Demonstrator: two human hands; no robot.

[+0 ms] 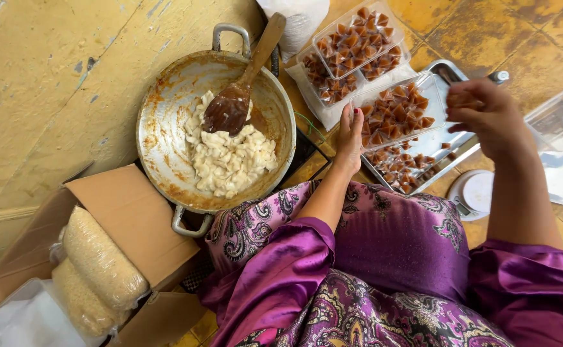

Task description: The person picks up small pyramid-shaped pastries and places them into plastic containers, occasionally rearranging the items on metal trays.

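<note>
The right hand [487,115] pinches a small brown piece [456,100] in its fingers above the metal tray [452,144]. The left hand [350,138], fingers straight, touches the clear plastic box [397,112] of brown pieces, beside the pan [165,122].

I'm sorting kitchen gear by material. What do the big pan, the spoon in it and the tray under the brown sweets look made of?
The pan looks like dull aluminium: pale grey, scuffed, with riveted loop handles. The spoon looks wooden: brown, matte, stained dark at the bowl. The tray looks like steel or aluminium, shinier and reflective; which one cannot be told.
</note>
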